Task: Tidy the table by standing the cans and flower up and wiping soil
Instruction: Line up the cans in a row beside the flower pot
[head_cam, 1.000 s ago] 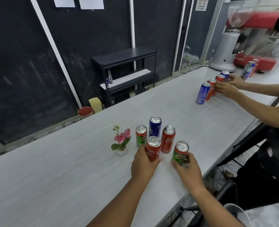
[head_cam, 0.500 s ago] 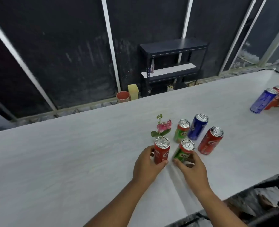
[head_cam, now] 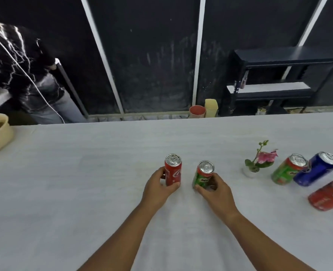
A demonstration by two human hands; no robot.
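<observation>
Pulled away from flower (head_cam: 259,161) cluster at frame right: left hand (head_cam: 157,189) gripping red cola can (head_cam: 173,170), right hand (head_cam: 214,190) gripping green Milo can (head_cam: 203,177), both upright mid-table (head_cam: 83,173).

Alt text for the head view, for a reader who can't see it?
Left hand grips a red can and right hand a green can, both upright on a white table. To the right stand a potted flower and three more cans.

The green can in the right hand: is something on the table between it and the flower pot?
No. Only bare table lies between the green can, held by the right hand, and the flower pot.
</observation>
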